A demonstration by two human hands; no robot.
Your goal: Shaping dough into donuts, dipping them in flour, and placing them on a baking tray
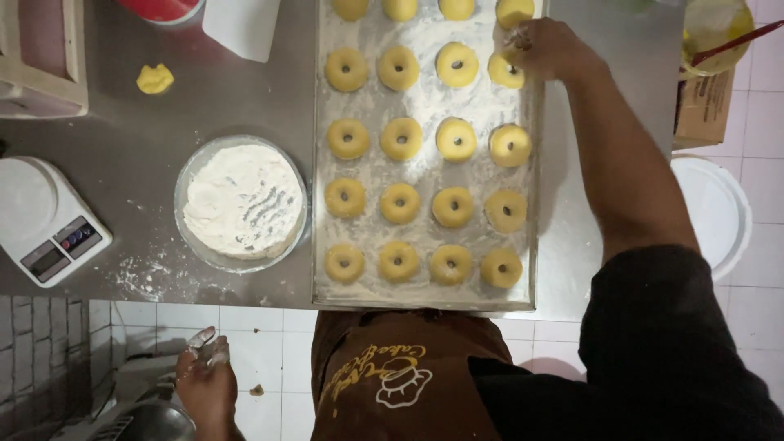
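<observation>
Right hand (pixel 545 47) curled, fingertips pinching dough ring (pixel 505 70) at tray (pixel 425 296) far right edge; ring half hidden, round, no clear long axis. Left hand (pixel 206 377) floury, loosely open, empty, below counter (pixel 131 147) near edge.

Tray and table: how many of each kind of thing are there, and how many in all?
Dough rings: 20 (the top 4 are cut off by the frame)
Loose dough lump: 1
Tray: 1
Flour bowl: 1
Kitchen scale: 1
Total: 24
</observation>
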